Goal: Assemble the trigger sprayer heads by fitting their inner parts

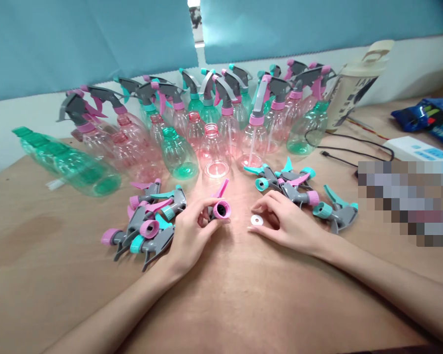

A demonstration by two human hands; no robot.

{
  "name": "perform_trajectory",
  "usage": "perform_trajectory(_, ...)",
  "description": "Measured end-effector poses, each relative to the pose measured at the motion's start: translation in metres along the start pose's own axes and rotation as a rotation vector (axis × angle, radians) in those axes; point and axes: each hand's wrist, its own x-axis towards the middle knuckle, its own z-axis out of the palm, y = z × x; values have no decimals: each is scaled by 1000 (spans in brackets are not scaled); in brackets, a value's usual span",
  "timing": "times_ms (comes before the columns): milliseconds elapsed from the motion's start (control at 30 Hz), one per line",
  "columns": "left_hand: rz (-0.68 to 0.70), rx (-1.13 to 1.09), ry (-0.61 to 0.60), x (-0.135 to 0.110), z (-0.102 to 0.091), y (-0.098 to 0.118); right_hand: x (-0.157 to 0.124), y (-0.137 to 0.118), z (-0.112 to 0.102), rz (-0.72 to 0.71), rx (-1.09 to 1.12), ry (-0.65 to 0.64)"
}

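Observation:
Near the middle of the table, my left hand [194,228] is closed around a grey and pink trigger spray head [222,210]. Its pink collar faces me, and the dark inside of the collar shows. My right hand [286,221] pinches a small white washer [257,220] with a hole in its centre, a short way to the right of that collar and apart from it. A pile of loose spray heads [143,226] in grey, pink and turquoise lies beside my left hand. More loose spray heads [288,182] lie just beyond my right hand.
Several pink and green spray bottles stand at the back, some open-necked like the green bottle [179,155]. Stacked green bottles [66,162] lie on the left. At the right are a tall cream tumbler [358,88], a black cable [354,142], a white box [419,149] and a blue packet [428,118].

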Motion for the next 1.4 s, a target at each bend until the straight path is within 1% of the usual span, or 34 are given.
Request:
perform_trajectory(167, 6, -3, -11, 0, 0, 0, 4, 7, -6, -6, 9, -110)
perform_trajectory(300, 7, 28, -16, 0, 0, -3, 4, 10, -8, -14, 13, -151)
perform_trajectory(400, 14, 37, -14, 0, 0, -4, 4, 9, -7, -17, 35, -134)
perform_trajectory(467, 24, 31, -13, 0, 0, -5, 3, 8, -7, -8, 91, -108)
perform_trajectory(567, 33, 13, -20, 0, 0, -5, 2, 7, -5, 49, 185, -65)
perform_trajectory(667, 44, -1, -45, -2, 1, -5, 0, 8, -4, 103, 265, -4)
perform_trajectory(767, 74, -13, -96, -7, 1, -3, 0, 9, -3, 138, 387, 50)
perform_trajectory(833, 104, -15, -136, -10, 2, 0, 0, 9, -2, 163, 457, 51)
perform_trajectory(933, 150, -26, -169, -14, 3, 4, 1, 7, -3, 242, 565, 8)
perform_trajectory(1033, 174, -33, -171, -16, 3, 8, 1, 3, -8, 360, 676, -52)
perform_trajectory(1133, 178, -56, -169, -17, 5, 10, -1, -5, -12, 409, 709, -66)
perform_trajectory(1300, 147, -133, -193, -18, 14, 14, -6, -25, -10, 347, 844, 33)
perform_trajectory(1400, 136, -169, -221, -19, 18, 16, -11, -37, -8, 306, 916, 34)
